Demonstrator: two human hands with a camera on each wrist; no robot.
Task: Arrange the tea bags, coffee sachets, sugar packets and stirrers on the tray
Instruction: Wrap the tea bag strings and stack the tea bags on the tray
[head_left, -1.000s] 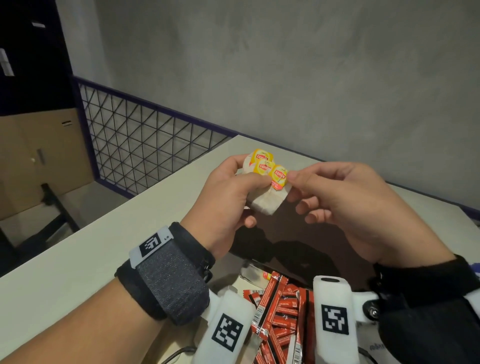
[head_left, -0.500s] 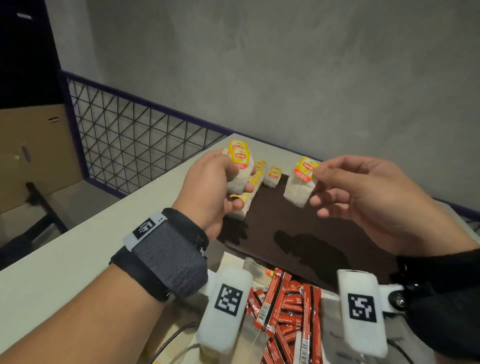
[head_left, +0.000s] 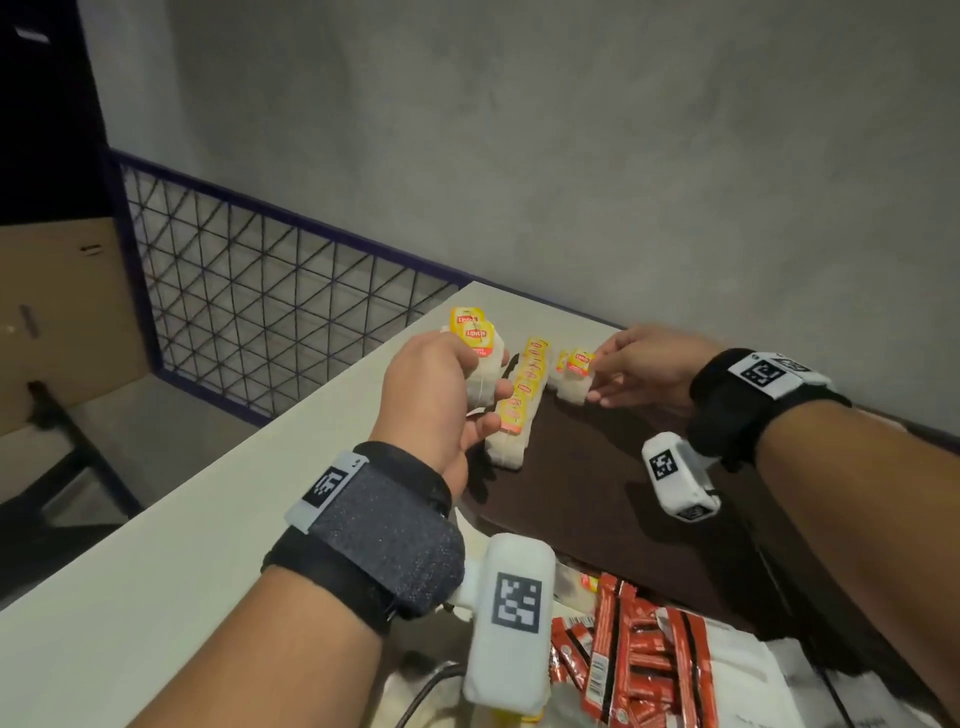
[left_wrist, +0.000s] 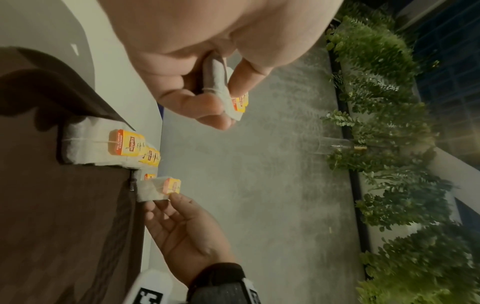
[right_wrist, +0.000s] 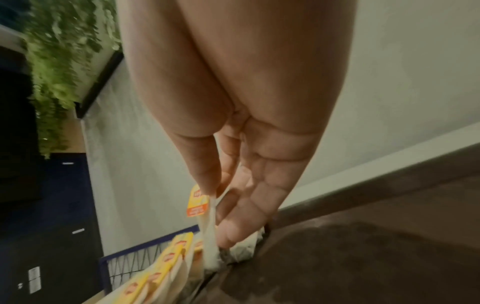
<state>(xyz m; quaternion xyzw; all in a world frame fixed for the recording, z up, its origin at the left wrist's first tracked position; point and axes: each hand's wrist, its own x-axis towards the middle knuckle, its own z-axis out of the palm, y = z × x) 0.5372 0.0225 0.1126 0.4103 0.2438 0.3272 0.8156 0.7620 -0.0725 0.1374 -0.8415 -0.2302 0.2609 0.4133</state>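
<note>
My left hand (head_left: 480, 387) grips a small bundle of tea bags (head_left: 475, 340) with yellow tags, held above the tray's far left corner; the bundle (left_wrist: 233, 102) shows between thumb and fingers. My right hand (head_left: 597, 382) pinches one tea bag (head_left: 575, 376) by its top, and the bag's lower end touches the dark brown tray (head_left: 597, 483) at the far edge. In the right wrist view this tea bag (right_wrist: 207, 230) hangs upright from thumb and fingers. A row of tea bags (head_left: 519, 405) lies along the tray's left edge.
Red coffee sachets (head_left: 639, 660) lie in a heap on white paper near me, in front of the tray. The white table (head_left: 208, 519) stretches left to a metal mesh railing (head_left: 260, 291). A grey wall stands just behind the tray.
My right hand pulled one tea bag away from the bundle and carried it forward and down to the tray's far edge. The left hand shifted slightly left with the rest.
</note>
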